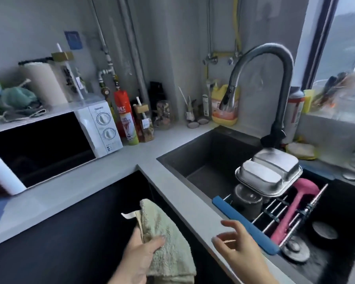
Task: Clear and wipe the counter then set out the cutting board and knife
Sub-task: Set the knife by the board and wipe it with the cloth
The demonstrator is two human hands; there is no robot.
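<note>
Grey L-shaped counter [115, 160] runs from the microwave [49, 140] at left to the dark sink [203, 152] at right. Bottles [143, 124] crowd the back corner. Left hand [139, 257] grips a green cloth [166, 238] just off the front edge. Right hand [240, 242], fingers spread and holding nothing, hovers over the counter beside the drying rack [273, 214].

Bottom edge crops the cloth [168, 242]; windowsill clutter [334, 93] blurred.
</note>
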